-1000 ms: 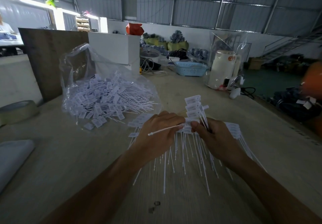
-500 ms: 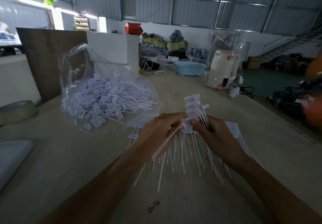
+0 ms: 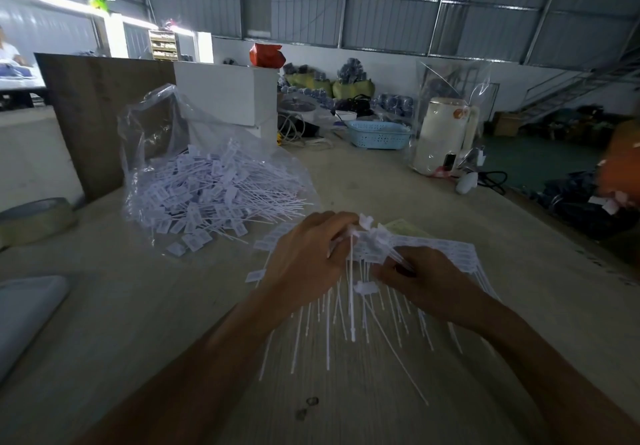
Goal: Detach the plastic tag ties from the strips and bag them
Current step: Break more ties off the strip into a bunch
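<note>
White plastic tag ties on strips (image 3: 450, 254) lie fanned on the table in front of me, their thin tails pointing toward me. My left hand (image 3: 308, 257) pinches a single tie (image 3: 351, 292) near its head, and the tie hangs straight down. My right hand (image 3: 429, 278) grips the bunch of ties still on the strip, just right of the left hand. One loose tie (image 3: 365, 287) lies between the hands. A clear plastic bag (image 3: 207, 181) heaped with detached ties sits open at the left, beyond my left hand.
A tape roll (image 3: 34, 218) and a grey pad (image 3: 24, 313) lie at the left edge. A dark board (image 3: 93, 115) and white box (image 3: 228, 93) stand behind the bag. A blue basket (image 3: 379, 135) and white kettle (image 3: 440, 136) are farther back. The table drops off at the right.
The bunch held upright by my right hand has dropped lower toward the table. My left hand's tie swung from sideways to hanging straight down.
</note>
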The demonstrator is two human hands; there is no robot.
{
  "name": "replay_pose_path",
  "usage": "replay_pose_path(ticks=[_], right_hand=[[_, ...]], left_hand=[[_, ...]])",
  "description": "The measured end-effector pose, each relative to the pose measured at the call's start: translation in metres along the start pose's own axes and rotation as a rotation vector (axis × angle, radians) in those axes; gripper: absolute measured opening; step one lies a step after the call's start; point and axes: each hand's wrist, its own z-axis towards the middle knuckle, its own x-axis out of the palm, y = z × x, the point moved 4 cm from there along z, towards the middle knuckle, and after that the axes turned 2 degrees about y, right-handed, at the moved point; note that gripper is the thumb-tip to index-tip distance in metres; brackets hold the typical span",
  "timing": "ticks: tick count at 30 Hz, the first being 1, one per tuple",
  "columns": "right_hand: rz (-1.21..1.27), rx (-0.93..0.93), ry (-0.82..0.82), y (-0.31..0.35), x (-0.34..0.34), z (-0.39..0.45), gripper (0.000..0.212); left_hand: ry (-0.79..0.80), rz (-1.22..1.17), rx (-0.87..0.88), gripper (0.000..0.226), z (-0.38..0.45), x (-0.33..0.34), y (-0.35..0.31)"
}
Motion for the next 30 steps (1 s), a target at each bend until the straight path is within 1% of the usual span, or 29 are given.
replay_pose_path(ticks=[3,4,6,10,13,17,19,21,24,25,27,30], right_hand=[[-0.051,0.082,0.242,-0.005,0.015,-0.005,0.048],[-0.071,0.096,0.307,-0.005,0.021,-0.006,0.047],[-0.083,0.098,0.344,-0.005,0.029,-0.007,0.038],[-0.124,0.077,0.383,0.0,0.033,-0.006,0.04],[-0.146,0.096,0.404,0.003,0.03,-0.008,0.035],[-0.033,0.104,0.353,0.005,0.012,-0.011,0.027],[0.021,0.114,0.268,0.006,0.002,-0.01,0.025],[0.103,0.148,0.159,0.006,-0.003,-0.008,0.025],[0.421,0.201,0.028,0.007,-0.004,-0.006,0.021],[0.5,0.195,0.001,0.007,-0.005,-0.006,0.022],[0.545,0.152,-0.028,0.009,-0.007,-0.007,0.025],[0.612,0.091,-0.047,0.014,-0.007,-0.007,0.024]], left_hand=[[0.016,0.015,-0.029,0.026,0.001,0.001,0.007],[0.018,0.026,-0.031,0.026,0.001,0.002,0.008],[0.01,0.05,-0.028,0.025,0.0,0.004,0.009],[0.004,0.044,-0.018,0.024,0.001,0.005,0.009],[-0.006,0.039,-0.01,0.022,0.001,0.003,0.007],[-0.057,0.014,-0.036,0.025,0.002,-0.006,0.005],[-0.081,0.009,-0.051,0.025,0.003,-0.009,0.004],[-0.098,0.037,-0.043,0.02,0.003,-0.01,0.002],[-0.106,0.061,-0.038,0.015,0.003,-0.01,0.002],[-0.109,0.06,-0.037,0.015,0.003,-0.009,0.002],[-0.117,0.049,-0.037,0.015,0.003,-0.008,0.003],[-0.097,0.014,-0.02,0.016,0.003,-0.004,0.004]])
